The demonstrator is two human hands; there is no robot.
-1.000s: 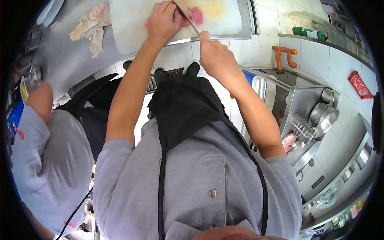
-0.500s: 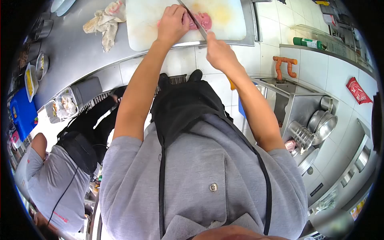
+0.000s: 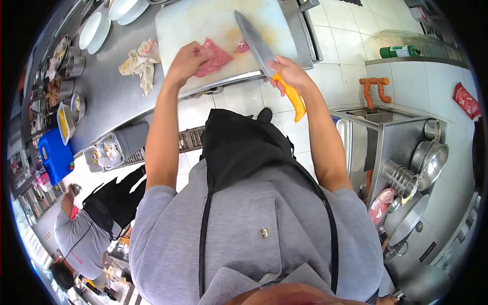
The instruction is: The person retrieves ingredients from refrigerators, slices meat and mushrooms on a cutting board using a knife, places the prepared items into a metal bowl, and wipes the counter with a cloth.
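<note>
Meat [image 3: 214, 57] is lying left of the middle of the board [image 3: 203, 20], with the left hand [image 3: 185, 63] closing its curled fingers on the meat's left edge, probably because a soft, slippery piece is needing a steady hold. Whether that edge is being lifted or pressed down, I cannot tell. The meat is looking pink, moist and limp, spreading into an uneven flap with ragged borders.

A smaller scrap [image 3: 242, 47] is resting on the board, between the meat and the knife [image 3: 256, 43]. The right hand [image 3: 291, 73] is gripping the knife where blade meets handle, thumb and fingers wrapping close to the steel; such a grip is likely giving finer control of the tip. The blade is slanting over the right part of the board, broad at the heel and tapering to a point, its grey metal showing a dull sheen. Whether it is touching the board is unclear. The curved yellow handle is jutting past the board's near edge, above the pale floor [image 3: 239, 96].

The board itself is showing smooth, milky plastic with yellowish stains. Just left of it, a crumpled, blotched cloth [image 3: 142, 61] is lying on the brushed-metal counter [image 3: 117, 101], perhaps for wiping within easy reach. Farther left of the board, smooth white bowls [image 3: 96, 31] are standing.
</note>
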